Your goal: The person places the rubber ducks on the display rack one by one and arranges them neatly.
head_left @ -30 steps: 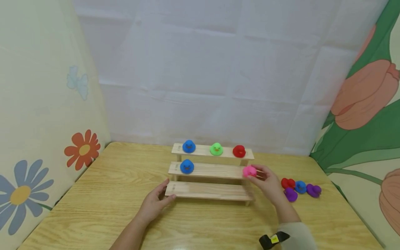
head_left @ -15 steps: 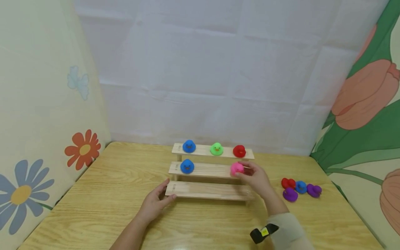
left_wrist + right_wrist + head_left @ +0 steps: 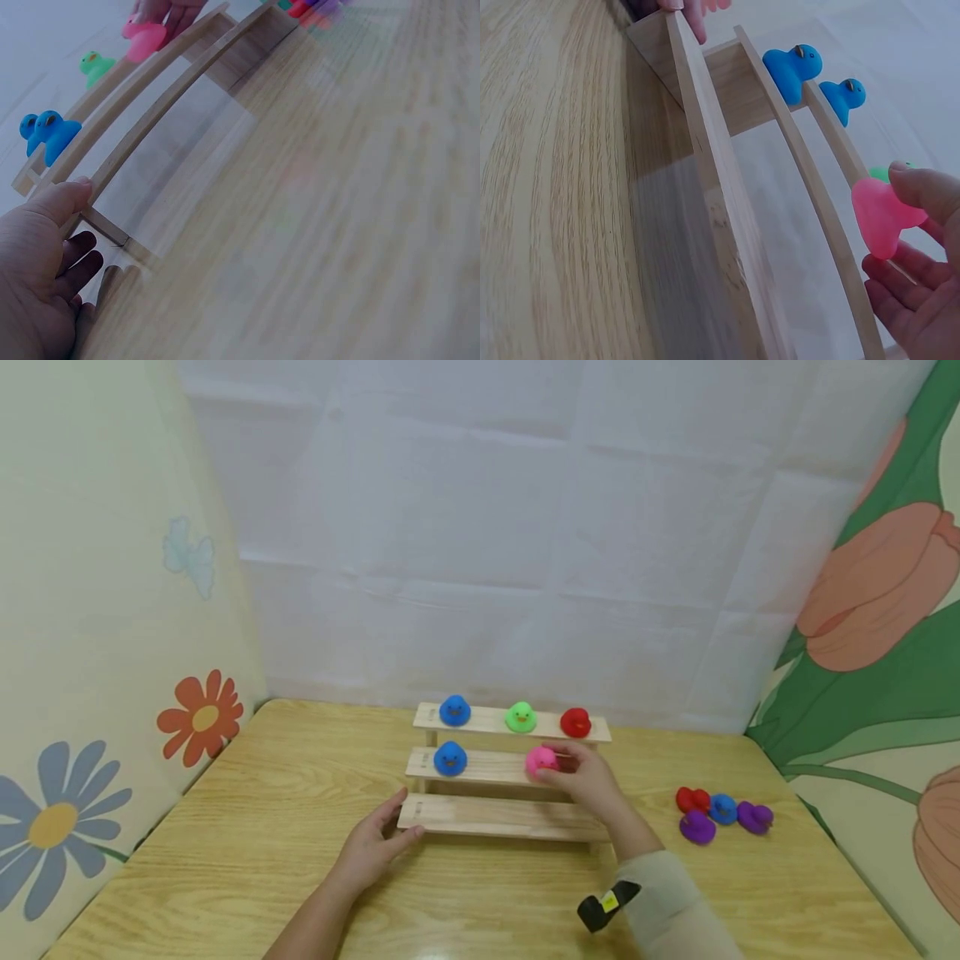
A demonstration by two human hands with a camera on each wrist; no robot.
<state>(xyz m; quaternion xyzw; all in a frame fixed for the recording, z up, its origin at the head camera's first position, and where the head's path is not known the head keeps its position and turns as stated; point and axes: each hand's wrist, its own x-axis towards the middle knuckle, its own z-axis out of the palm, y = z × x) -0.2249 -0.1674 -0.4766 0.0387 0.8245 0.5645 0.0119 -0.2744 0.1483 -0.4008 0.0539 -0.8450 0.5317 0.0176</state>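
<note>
My right hand [image 3: 592,781] pinches a pink rubber duck [image 3: 542,762] between thumb and fingers, right at the middle tier of a three-step wooden rack [image 3: 502,817]. In the right wrist view the thumb presses the side of the pink duck [image 3: 885,214]. My left hand [image 3: 375,847] holds the left end of the bottom tier, thumb at its front corner; the left wrist view shows the thumb of this hand [image 3: 37,262] against the board's edge. A blue rubber duck [image 3: 450,759] sits at the left of the middle tier.
On the top tier sit a blue duck [image 3: 454,711], a green duck [image 3: 521,717] and a red duck [image 3: 576,722]. Right of the rack, several ducks cluster on the wooden table [image 3: 300,777], among them a purple duck [image 3: 697,827]. A white cloth [image 3: 480,527] hangs behind.
My right hand has carried the pink duck leftward along the middle tier, from its right end to right of centre. The left hand stays in place at the rack's end.
</note>
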